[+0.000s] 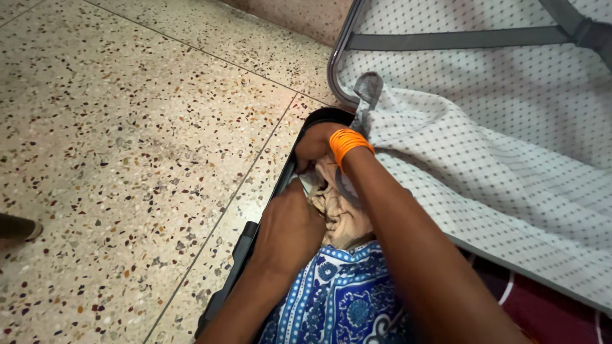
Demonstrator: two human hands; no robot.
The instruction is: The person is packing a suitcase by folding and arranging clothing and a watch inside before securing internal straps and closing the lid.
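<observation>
An open dark suitcase (242, 251) lies on the floor, its lid (510, 83) lined with white dotted fabric. My left hand (288, 229) presses down on beige clothing (338, 210) at the case's left edge. My right hand (315, 143), with orange bangles (347, 143) on the wrist, reaches into the far left corner, its fingers tucked among the clothes and hidden. A blue and white patterned cloth (344, 299) lies nearest me inside the case. The dotted divider flap (484, 185) drapes over the right part of the contents.
Speckled terrazzo floor (127, 159) spreads to the left. A dark shoe tip (16, 227) shows at the left edge. Grey straps (459, 39) cross the lid. Maroon fabric (548, 306) lies at the lower right.
</observation>
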